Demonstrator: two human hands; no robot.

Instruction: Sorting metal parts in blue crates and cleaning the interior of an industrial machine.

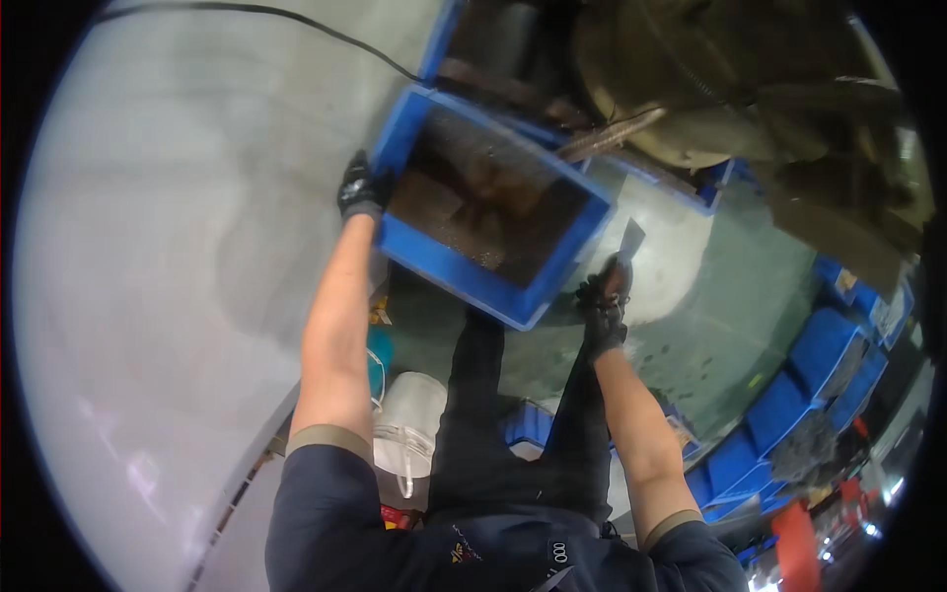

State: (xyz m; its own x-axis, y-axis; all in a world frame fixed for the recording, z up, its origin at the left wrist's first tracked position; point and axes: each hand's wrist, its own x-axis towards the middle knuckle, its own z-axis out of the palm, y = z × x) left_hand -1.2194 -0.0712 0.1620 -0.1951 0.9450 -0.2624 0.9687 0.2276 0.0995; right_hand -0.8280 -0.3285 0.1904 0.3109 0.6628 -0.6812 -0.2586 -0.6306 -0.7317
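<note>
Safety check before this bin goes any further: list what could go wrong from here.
1. The blue bin is gripped only at its left edge by the left hand; it might tip and spill its dark contents.
2. The right hand holds a flat scraper near the bin's corner; it might slip.

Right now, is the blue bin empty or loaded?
Loaded, not full: the blue bin, gripped by the left hand, holds dark brown pieces across its bottom, its inner walls bare above them.
</note>
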